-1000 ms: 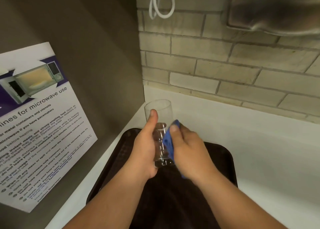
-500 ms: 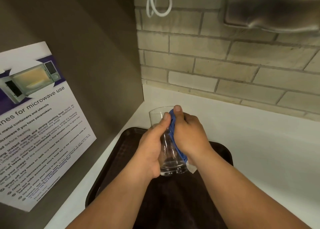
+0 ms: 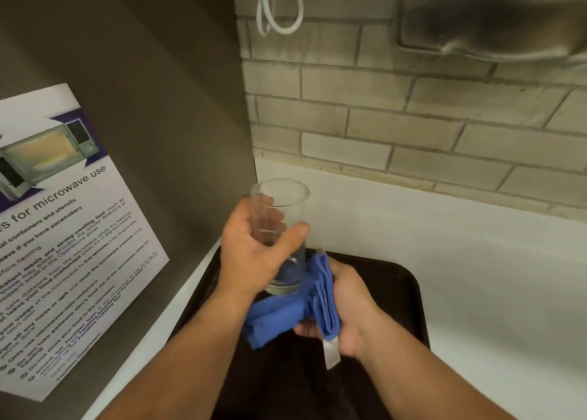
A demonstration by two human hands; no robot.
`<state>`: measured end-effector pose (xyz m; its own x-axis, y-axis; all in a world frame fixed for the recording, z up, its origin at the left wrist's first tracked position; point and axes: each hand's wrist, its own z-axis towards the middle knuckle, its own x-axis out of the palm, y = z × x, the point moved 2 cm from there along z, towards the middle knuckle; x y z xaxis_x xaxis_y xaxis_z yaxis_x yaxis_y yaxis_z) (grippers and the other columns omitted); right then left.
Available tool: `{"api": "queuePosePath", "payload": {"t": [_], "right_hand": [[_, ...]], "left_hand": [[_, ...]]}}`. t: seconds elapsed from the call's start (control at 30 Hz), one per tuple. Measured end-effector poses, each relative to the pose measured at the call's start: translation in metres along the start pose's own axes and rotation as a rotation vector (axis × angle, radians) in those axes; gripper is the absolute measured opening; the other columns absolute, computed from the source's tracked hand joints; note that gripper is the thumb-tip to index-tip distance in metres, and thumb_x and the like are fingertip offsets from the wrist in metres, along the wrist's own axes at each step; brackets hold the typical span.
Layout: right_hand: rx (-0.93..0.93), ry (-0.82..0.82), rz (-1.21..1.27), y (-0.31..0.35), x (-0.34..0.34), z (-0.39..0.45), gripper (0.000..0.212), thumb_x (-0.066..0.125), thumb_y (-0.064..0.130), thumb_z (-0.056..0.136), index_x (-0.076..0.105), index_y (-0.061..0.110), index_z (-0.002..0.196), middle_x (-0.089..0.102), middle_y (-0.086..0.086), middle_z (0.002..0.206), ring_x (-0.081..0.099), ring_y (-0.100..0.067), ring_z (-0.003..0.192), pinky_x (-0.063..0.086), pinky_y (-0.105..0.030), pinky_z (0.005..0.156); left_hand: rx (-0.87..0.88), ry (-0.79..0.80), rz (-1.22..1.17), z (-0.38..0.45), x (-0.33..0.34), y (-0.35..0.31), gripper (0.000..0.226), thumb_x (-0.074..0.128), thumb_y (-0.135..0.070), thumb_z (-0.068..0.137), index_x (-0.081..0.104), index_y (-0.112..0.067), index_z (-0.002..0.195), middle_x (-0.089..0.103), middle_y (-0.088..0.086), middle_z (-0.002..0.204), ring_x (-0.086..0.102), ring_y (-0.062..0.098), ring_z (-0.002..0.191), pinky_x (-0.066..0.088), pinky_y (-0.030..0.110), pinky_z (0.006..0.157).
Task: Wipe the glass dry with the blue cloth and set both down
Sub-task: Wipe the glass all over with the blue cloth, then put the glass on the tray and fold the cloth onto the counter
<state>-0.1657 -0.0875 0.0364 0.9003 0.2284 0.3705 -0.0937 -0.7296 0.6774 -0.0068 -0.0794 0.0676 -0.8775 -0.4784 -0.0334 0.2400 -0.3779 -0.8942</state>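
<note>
**Cloth Under the Base**

Now my right hand (image 3: 344, 305) has dropped, gripping the blue cloth (image 3: 286, 316) below the glass (image 3: 281, 238) over the tray (image 3: 397, 289). Left hand (image 3: 254, 254) wraps the upright glass. Wiping seems nearly finished; next, lower both gently.

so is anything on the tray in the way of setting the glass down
Nothing visible. The left hand holds the glass above the tray; only the cloth, gripped in the right hand, hangs beneath it. The visible tray is bare.
</note>
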Motion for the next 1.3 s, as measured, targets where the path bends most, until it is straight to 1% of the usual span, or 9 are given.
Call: {"api": "queuePosePath", "payload": {"t": [0.23,0.4,0.53,0.6,0.73,0.9,0.97,1.07,1.3], "right_hand": [[-0.119,0.162,0.323,0.011,-0.051,-0.017,0.097,0.069,0.074,0.059,0.074,-0.009,0.109,0.067,-0.036,0.121,0.068,-0.049,0.108,0.055,-0.061,0.087],[-0.306,0.469,0.482,0.038,-0.051,-0.037,0.083,0.093,0.039,0.055,0.069,-0.014,0.114,0.061,-0.039,0.128,0.065,-0.05,0.114,0.055,-0.064,0.086],[-0.49,0.547,0.497,0.055,-0.049,-0.044,0.07,0.087,0.024,0.057,0.07,-0.011,0.115,0.064,-0.035,0.126,0.063,-0.049,0.118,0.05,-0.064,0.095],[-0.503,0.615,0.48,0.064,-0.045,-0.049,0.069,0.083,0.02,0.059,0.067,-0.012,0.119,0.062,-0.036,0.128,0.06,-0.05,0.121,0.047,-0.065,0.099],[-0.4,0.728,0.367,0.072,-0.037,-0.057,0.057,0.053,0.012,0.083,0.052,-0.022,0.129,0.055,-0.042,0.132,0.053,-0.051,0.128,0.034,-0.065,0.11],[-0.24,0.556,-0.019,0.091,-0.025,-0.065,0.036,0.071,0.002,0.06,0.077,-0.006,0.094,0.075,-0.025,0.088,0.075,-0.032,0.083,0.061,-0.043,0.073],[-0.241,0.443,-0.021,0.098,-0.024,-0.062,0.02,0.068,0.0,0.074,0.07,0.002,0.094,0.074,-0.018,0.085,0.075,-0.017,0.082,0.06,-0.032,0.076],[-0.228,0.363,0.051,0.102,-0.03,-0.058,0.014,0.052,0.01,0.091,0.065,0.006,0.089,0.068,-0.011,0.088,0.068,-0.007,0.081,0.053,-0.022,0.081],[-0.168,0.417,-0.129,0.096,-0.075,-0.073,0.061,0.098,0.034,0.051,0.08,-0.001,0.097,0.078,-0.019,0.101,0.076,-0.027,0.094,0.06,-0.041,0.088]], "left_hand": [[-0.283,0.007,-0.114,-0.034,-0.033,0.056,0.046,0.092,-0.03,0.058,0.068,-0.047,0.094,0.079,-0.008,0.091,0.077,0.015,0.087,0.062,0.025,0.077],[-0.314,0.215,-0.086,-0.055,-0.039,0.074,0.065,0.098,-0.022,0.05,0.067,-0.035,0.105,0.076,-0.003,0.103,0.074,0.032,0.109,0.058,0.039,0.095],[-0.399,0.416,-0.09,-0.036,-0.051,0.035,0.108,0.102,-0.044,0.041,0.053,-0.022,0.134,0.065,0.013,0.134,0.063,0.028,0.13,0.05,0.026,0.101],[-0.335,0.382,-0.115,-0.009,-0.05,-0.002,0.105,0.093,-0.067,0.05,0.054,-0.02,0.135,0.065,0.015,0.138,0.063,0.024,0.13,0.047,0.028,0.103],[-0.237,0.599,0.069,0.031,-0.007,-0.063,0.09,0.084,-0.05,0.056,0.052,-0.031,0.138,0.057,0.003,0.149,0.055,0.015,0.139,0.045,0.029,0.113],[-0.178,1.012,0.483,0.04,0.065,-0.091,0.125,0.103,-0.036,0.061,0.029,-0.038,0.161,0.047,-0.012,0.154,0.057,0.008,0.131,0.047,0.021,0.106],[-0.107,1.061,0.498,0.034,0.086,-0.094,0.104,0.103,-0.024,0.065,0.047,-0.034,0.153,0.063,-0.006,0.138,0.066,0.013,0.119,0.053,0.027,0.103],[-0.054,0.982,0.416,0.027,0.099,-0.087,0.045,0.101,-0.01,0.065,0.077,-0.027,0.099,0.078,-0.01,0.094,0.073,0.008,0.091,0.058,0.028,0.084],[-0.041,0.764,0.351,0.017,0.115,-0.079,0.042,0.096,-0.001,0.067,0.074,-0.037,0.068,0.073,-0.011,0.074,0.068,0.005,0.073,0.055,0.018,0.071]]}}
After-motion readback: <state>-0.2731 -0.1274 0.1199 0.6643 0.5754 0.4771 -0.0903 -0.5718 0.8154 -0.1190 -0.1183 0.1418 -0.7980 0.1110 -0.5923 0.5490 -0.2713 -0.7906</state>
